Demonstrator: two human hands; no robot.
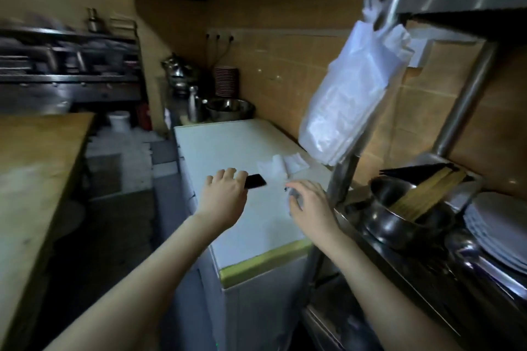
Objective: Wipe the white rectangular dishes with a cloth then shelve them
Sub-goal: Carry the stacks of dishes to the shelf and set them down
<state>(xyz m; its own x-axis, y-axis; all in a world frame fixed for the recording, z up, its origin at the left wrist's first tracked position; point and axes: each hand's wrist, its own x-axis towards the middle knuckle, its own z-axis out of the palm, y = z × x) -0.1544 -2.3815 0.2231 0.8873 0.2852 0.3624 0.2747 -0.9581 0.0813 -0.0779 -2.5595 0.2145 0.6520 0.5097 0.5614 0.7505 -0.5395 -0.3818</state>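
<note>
Dishes: white dishes [502,222] are sitting stacked on the steel rack [467,100], far right.
Cloth: white cloth [281,166] is lying crumpled on the white counter [222,148], just beyond the hands.
Left hand: left hand [225,196] is gripping a flat black object [256,181].
Right hand: right hand [309,204] is curling its fingers; blurred, I cannot tell whether it is holding anything.

All that shows of the person is two bare hands on two bare forearms. The left forearm [148,273] and the right forearm [379,279] are uncovered along their whole visible length, slim and smooth, narrowing toward the wrists. The left hand [226,194] shows its back and knuckles. The right hand [309,204] is blurred at the fingertips, and one tip carries a small dark mark that cannot be made out
</note>
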